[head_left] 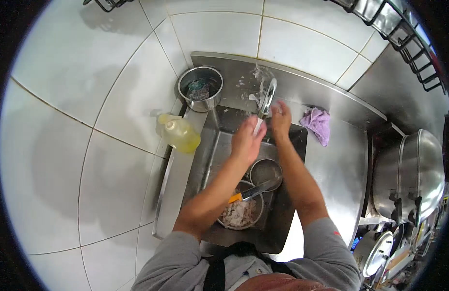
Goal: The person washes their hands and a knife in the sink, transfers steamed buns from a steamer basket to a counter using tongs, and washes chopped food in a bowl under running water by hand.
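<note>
My left hand [248,138] is under the spout of the metal tap [268,97], its fingers and thumb apart. A whitish streak between them looks like running water, though I cannot be sure. My right hand [281,119] is raised just right of the tap, fingers loosely bent and slightly blurred, with nothing visible in it. Below both hands is the steel sink [216,156]. In it stand a round metal pot [266,170] and a bowl of pale, chunky food bits [239,214]. A knife with an orange-and-black handle [245,195] lies across them.
A steel pot [201,105] with a scouring pad inside stands at the sink's back left corner. A bottle of yellow liquid [182,136] is on the left ledge. A purple cloth [317,125] lies on the right counter. Large pans [411,169] stand far right; a black rack [404,39] hangs above.
</note>
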The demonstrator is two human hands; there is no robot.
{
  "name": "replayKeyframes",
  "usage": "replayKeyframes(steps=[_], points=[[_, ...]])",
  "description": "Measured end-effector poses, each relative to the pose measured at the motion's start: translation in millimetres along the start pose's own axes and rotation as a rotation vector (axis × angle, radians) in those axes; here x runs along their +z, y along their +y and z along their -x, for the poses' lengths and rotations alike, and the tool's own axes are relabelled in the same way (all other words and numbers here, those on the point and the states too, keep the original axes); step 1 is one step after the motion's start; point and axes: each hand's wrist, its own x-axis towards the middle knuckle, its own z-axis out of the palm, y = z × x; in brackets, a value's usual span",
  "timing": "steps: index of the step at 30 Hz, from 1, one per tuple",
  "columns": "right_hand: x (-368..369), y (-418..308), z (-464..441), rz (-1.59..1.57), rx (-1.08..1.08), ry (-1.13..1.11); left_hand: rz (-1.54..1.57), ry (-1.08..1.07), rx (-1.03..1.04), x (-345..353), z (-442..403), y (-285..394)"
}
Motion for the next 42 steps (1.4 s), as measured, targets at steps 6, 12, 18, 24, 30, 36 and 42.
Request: replayKeyframes(steps=[6, 12, 18, 24, 30, 36, 42], points=[[-7, 41, 35, 0.704, -0.580, -0.353, -0.940, 0.143, 0.463, -17, 148, 81], [1, 28, 129, 0.032, 0.084, -1.160, -1.544, 0.517, 0.844, -36, 150, 181], [-17, 41, 102, -0.200, 0.190, -0.927, -1.652, 0.202, 0.592, -71, 86, 198], [-104, 53, 138, -0.252, 0.661, -0.452, -1.732, 0.160, 0.529, -60, 47, 172], [-94, 60, 190, -0.395, 0.910, -0.394, -1.619, 0.128, 0.694, -87, 8, 148], [3, -25, 124, -0.957, 0.974, -0.329, -1.845, 0.047, 0.640, -93, -26, 103], [15, 1, 128, -0.950, 0.969, -0.353, -1.771, -0.034, 0.314, -114, -17, 56]])
